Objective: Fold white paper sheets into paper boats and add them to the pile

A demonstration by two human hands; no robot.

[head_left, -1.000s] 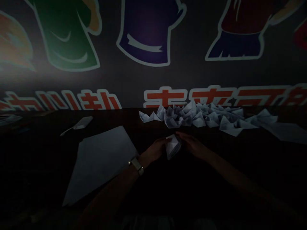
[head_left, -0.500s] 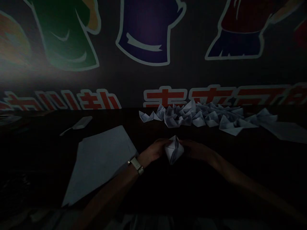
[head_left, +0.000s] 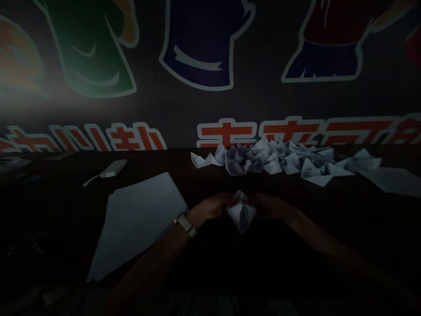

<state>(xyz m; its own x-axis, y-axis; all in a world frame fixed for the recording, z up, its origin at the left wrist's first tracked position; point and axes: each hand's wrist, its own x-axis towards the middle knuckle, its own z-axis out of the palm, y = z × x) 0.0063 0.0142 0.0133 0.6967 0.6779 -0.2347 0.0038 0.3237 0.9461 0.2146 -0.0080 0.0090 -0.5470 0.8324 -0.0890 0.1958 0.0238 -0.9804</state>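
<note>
A folded white paper piece (head_left: 241, 213), diamond-shaped with a slit down its middle, is held between my two hands over the dark table. My left hand (head_left: 215, 206), with a pale watch on the wrist, grips its left side. On its right side my right hand (head_left: 269, 205) closes around the edge. The dim light and the paper hide most of the fingertips. Beyond the hands lies a heap of folded paper boats (head_left: 272, 158).
A stack of white paper sheets (head_left: 141, 219) lies beside my left forearm. A white object with a thin tail (head_left: 113, 168) is farther back on the left. Flat paper (head_left: 394, 181) lies at the right. A wall with painted figures (head_left: 204, 105) rises behind the table.
The folded paper has turned to face me more squarely and come slightly nearer and to the right. Both hands have shifted a little with it. The heap and the stack stay put.
</note>
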